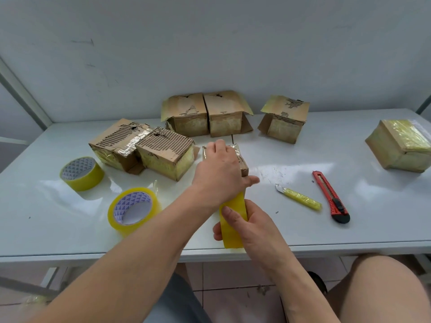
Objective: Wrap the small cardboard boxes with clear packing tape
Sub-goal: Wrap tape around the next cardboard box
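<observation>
A small cardboard box (241, 159) stands mid-table, mostly hidden under my left hand (221, 171), which lies flat on top of it and presses down. My right hand (247, 226) grips a yellow-tinted tape roll (233, 227) just in front of the box, near the table's front edge. A stretch of tape runs from the roll up toward the box under my left wrist. Whether the tape's end sticks to the box is hidden.
Two spare tape rolls (81, 173) (134, 209) lie at the left. Torn cardboard boxes (142, 150) (206, 114) (285, 118) sit behind, and a wrapped box (401, 145) at far right. A red utility knife (331, 197) and a yellow-handled blade (299, 197) lie to the right.
</observation>
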### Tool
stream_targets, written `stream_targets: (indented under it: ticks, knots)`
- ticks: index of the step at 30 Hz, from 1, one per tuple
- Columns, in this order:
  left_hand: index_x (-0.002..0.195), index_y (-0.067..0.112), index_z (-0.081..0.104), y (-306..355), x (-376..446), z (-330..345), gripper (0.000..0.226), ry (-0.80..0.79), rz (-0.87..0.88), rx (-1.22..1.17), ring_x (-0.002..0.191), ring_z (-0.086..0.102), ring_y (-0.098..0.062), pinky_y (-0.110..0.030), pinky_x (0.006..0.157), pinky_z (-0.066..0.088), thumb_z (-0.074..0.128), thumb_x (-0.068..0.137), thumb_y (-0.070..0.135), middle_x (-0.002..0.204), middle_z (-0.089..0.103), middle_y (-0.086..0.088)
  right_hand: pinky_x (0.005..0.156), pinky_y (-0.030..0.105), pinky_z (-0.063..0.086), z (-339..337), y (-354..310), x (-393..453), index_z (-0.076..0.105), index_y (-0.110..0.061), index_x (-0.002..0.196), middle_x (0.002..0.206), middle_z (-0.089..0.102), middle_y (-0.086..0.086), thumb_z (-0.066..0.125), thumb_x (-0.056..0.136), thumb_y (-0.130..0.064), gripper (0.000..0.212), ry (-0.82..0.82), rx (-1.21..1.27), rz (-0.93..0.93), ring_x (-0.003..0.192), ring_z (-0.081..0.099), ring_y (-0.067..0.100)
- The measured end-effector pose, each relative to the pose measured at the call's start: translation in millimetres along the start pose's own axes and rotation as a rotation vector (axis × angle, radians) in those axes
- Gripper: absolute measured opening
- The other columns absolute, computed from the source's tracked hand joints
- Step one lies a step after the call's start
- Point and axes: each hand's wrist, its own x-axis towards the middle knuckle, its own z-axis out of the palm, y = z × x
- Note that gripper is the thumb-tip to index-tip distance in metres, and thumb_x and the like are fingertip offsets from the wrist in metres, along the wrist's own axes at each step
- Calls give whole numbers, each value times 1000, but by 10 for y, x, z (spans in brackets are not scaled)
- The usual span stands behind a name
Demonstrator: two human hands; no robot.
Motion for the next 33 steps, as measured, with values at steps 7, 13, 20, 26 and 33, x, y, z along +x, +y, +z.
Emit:
stream_targets:
  ticks: [7, 13, 20, 26, 33]
  knots:
    - [125, 6, 54, -7, 108, -54, 65, -6, -11, -28, 119, 43, -27, -39, 87, 48, 63, 86, 57, 117, 39, -7, 79, 34, 56, -25, 3, -75, 53, -20, 117, 89, 77, 10, 43, 105, -28, 18, -53, 63, 48, 83, 75, 24]
    - [92, 8, 56, -1, 319, -317, 50, -190, -59, 19, 87, 53, -27, -34, 69, 44, 60, 88, 58, 107, 42, -8, 66, 27, 56, -49, -52, -171, 52, -20, 113, 84, 77, 8, 49, 104, -41, 23, -47, -38, 79, 72, 74, 19]
    - [78, 6, 61, -44, 499, -485, 56, -368, -133, -151, 69, 63, -25, -30, 55, 50, 62, 87, 61, 80, 60, -9, 58, 27, 55, -102, -182, -205, 53, -17, 111, 81, 77, 12, 48, 104, -35, 20, -44, -10, 156, 67, 73, 22]
    - [87, 5, 64, -100, 629, -460, 58, -431, -195, -239, 74, 71, -36, -43, 62, 63, 65, 84, 63, 90, 67, -14, 54, 26, 54, -96, -92, -143, 54, -16, 107, 76, 77, 10, 50, 103, -42, 27, -1, -33, 190, 61, 72, 20]
    - [93, 9, 66, -233, 795, -376, 58, -483, -268, -344, 78, 72, -35, -41, 52, 62, 68, 81, 65, 96, 67, -13, 54, 26, 56, -86, -125, -81, 53, -13, 108, 80, 77, 14, 51, 103, -41, 29, -10, 0, 231, 62, 71, 20]
